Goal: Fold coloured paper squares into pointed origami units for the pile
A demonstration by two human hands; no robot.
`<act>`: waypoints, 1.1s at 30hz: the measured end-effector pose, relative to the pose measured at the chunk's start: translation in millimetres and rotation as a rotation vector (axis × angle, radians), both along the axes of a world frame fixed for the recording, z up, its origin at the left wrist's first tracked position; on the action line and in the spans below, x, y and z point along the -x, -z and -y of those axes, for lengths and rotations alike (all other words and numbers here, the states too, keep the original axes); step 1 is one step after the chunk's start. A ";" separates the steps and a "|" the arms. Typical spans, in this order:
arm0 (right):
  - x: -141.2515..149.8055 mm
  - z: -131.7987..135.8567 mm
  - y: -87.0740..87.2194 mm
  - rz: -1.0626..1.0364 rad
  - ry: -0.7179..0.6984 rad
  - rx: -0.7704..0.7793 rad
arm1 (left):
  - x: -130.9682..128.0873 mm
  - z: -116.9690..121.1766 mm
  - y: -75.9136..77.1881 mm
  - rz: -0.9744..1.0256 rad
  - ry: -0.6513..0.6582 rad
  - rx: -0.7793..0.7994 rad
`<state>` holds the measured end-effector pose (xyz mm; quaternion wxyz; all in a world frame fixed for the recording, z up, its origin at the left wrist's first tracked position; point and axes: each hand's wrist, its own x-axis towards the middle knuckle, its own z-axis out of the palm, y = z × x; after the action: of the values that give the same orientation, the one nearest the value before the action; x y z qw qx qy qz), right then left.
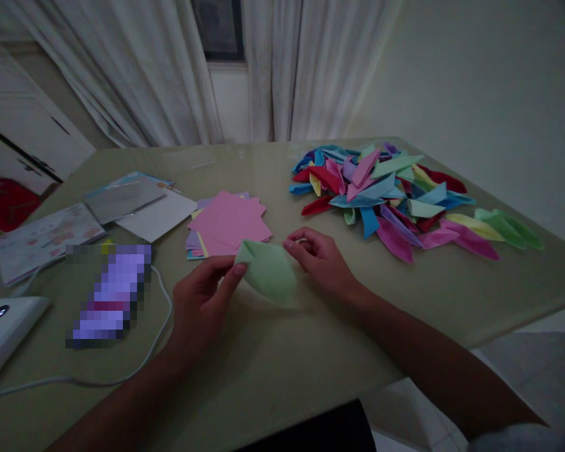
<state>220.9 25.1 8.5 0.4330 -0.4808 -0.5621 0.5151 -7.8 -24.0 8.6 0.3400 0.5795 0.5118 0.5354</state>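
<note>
Pale curtains (pixel 122 69) | behind greenish table (pixel 273 370) | left fingers (pixel 228 282) pinch green paper (pixel 270 271)

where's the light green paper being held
The light green paper is just below centre in the head view, pinched in the left hand, before the pink sheets, with the right hand beside it.
</note>
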 end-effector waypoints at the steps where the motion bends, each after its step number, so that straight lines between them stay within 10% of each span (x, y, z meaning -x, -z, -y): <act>1: 0.2 1.0 -1.9 0.003 -0.006 -0.045 | -0.4 0.5 0.0 0.036 -0.022 0.033; 33: 1.3 9.0 -6.2 -0.335 -0.355 0.067 | -4.3 -5.0 0.9 0.246 0.146 0.366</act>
<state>219.6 16.1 14.8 0.4066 -0.2963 -0.5408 0.6741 -3.5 -19.0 7.7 0.5371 0.4742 0.5117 0.4741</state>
